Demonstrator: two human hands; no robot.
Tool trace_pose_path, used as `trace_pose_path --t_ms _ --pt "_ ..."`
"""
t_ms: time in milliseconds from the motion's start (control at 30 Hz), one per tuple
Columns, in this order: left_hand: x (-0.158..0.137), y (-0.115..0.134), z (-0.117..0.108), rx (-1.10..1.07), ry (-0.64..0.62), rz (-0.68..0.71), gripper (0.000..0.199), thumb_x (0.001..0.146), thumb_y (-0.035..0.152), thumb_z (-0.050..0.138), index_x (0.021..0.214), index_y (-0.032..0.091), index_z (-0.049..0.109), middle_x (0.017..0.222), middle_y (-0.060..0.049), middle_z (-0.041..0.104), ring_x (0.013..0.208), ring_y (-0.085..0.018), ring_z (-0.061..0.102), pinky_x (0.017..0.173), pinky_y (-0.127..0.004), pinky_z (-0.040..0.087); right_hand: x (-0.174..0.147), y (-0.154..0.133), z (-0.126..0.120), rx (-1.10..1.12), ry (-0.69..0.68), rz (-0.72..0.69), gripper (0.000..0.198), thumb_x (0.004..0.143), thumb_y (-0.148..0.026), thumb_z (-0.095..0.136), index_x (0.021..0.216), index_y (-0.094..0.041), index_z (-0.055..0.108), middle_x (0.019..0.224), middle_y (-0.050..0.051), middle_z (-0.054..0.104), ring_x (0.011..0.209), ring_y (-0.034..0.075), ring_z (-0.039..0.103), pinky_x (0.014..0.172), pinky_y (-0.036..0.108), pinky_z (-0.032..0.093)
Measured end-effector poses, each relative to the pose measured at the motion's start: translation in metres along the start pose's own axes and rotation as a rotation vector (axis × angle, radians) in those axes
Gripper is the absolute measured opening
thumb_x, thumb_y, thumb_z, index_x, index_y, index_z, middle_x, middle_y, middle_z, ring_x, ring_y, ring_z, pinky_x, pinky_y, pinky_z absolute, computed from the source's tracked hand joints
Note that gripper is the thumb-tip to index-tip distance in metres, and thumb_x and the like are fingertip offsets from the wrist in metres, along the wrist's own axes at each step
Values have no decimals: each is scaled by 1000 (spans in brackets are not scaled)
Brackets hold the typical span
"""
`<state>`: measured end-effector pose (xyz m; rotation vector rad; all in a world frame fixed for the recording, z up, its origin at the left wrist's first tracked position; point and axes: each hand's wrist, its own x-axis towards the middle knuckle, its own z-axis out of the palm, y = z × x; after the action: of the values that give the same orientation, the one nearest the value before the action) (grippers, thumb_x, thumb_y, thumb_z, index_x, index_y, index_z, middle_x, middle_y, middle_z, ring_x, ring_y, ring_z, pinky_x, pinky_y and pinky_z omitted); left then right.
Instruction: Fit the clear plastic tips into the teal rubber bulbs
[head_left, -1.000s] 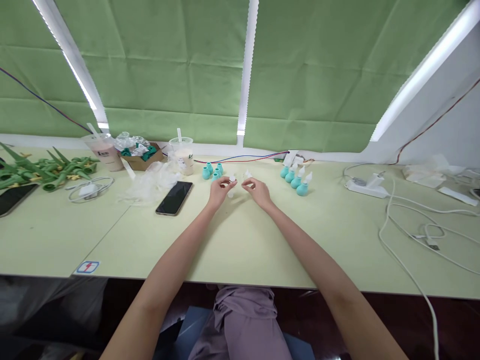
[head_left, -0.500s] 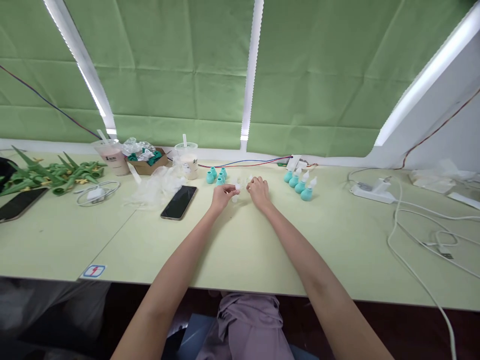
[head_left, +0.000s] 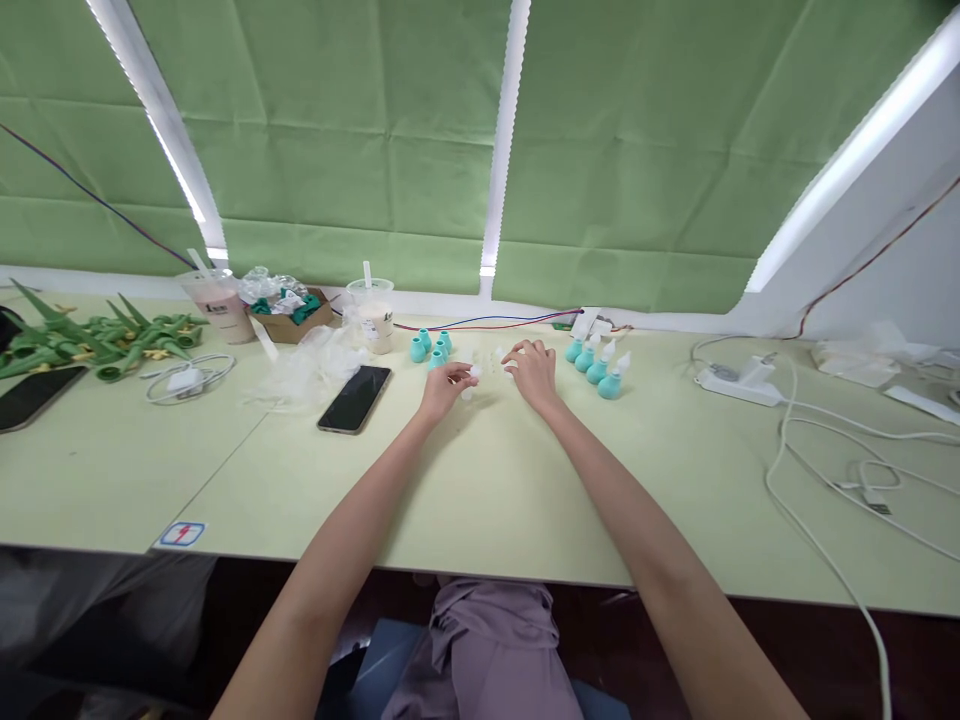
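Bare-armed and dressed in dusty mauve
Wearing a plain, soft-looking garment (head_left: 495,650), gathered into loose creases and one thick rumpled fold at the far end, smoother towards the body; showing slender forearms (head_left: 375,490), uncovered past the elbow (head_left: 671,575) and narrowing gently forward, with left hand (head_left: 444,391) and right hand (head_left: 535,372) likewise bare

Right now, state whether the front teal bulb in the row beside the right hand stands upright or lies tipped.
Upright: the front teal bulb sits round end down, its white tip pointing upward.
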<state>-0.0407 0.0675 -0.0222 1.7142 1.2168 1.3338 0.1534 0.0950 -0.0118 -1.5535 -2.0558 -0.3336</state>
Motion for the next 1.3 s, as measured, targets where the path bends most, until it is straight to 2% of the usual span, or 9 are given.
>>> trace_pose_path --t_ms 167,400,500,600,733,867,967,1100,1300 --pt "1 -2 -3 -1 9 -21 34 62 36 71 89 15 67 75 -4 69 68 -15 59 67 -29 44 8 12 15 -50 -64 -10 17 85 -24 56 84 -27 72 112 7 54 106 24 38 79 38 22" --pt "-1 0 -2 17 -6 -6 37 64 42 70 88 14 67 75 -5 70 65 -15 58 67 -30 45 15 -6 24 -220 -125 -65 21 82 -14 51 82 -18 71 111 14 55 106 28 37 80 41 25" --pt "-1 1 -3 17 -15 9 37 65 44 68 87 14 67 74 -5 69 65 -15 58 66 -30 45 16 -10 25 -204 -116 -69 22 81 -11 50 80 -18 71 108 14 57 104 29 38 79 41 25" --pt "-2 3 -4 37 -26 20 35 66 43 67 87 15 68 74 -5 69 65 -14 58 66 -29 44 15 -12 19 -60 -39 -35 21 83 -16 51 76 -20 71 106 12 59 103 27 40 80 41 26" --pt "-4 4 -2 109 -84 40 29 69 39 65 87 17 69 73 -3 69 64 -14 55 66 -29 44 5 -16 -6 324 86 134 19 84 -33 54 82 -25 71 103 6 63 96 23 48 82 38 32" --pt "-8 8 6 168 -143 87 25 71 36 65 88 19 69 73 -2 68 63 -13 55 65 -27 43 -20 -19 -30 675 59 144 18 78 -40 61 80 -26 71 95 3 66 82 18 54 79 33 40" --pt "-13 13 14 204 -191 129 23 71 33 65 88 20 69 73 -1 68 62 -13 54 64 -26 42 -41 -18 -36 783 35 125 16 74 -40 65 75 -25 71 86 1 67 75 16 55 77 31 43" --pt "-19 16 21 249 -249 181 21 72 33 62 88 21 70 72 0 67 62 -13 54 62 -25 41 -59 -15 -32 888 50 204 19 73 -41 64 75 -23 71 83 2 67 70 15 55 71 29 44" --pt "-23 14 25 326 -279 167 21 74 31 60 87 19 70 73 0 68 64 -12 54 63 -24 40 -61 -8 -31 881 -99 249 21 69 -42 66 72 -22 72 78 2 69 66 14 54 69 28 42"
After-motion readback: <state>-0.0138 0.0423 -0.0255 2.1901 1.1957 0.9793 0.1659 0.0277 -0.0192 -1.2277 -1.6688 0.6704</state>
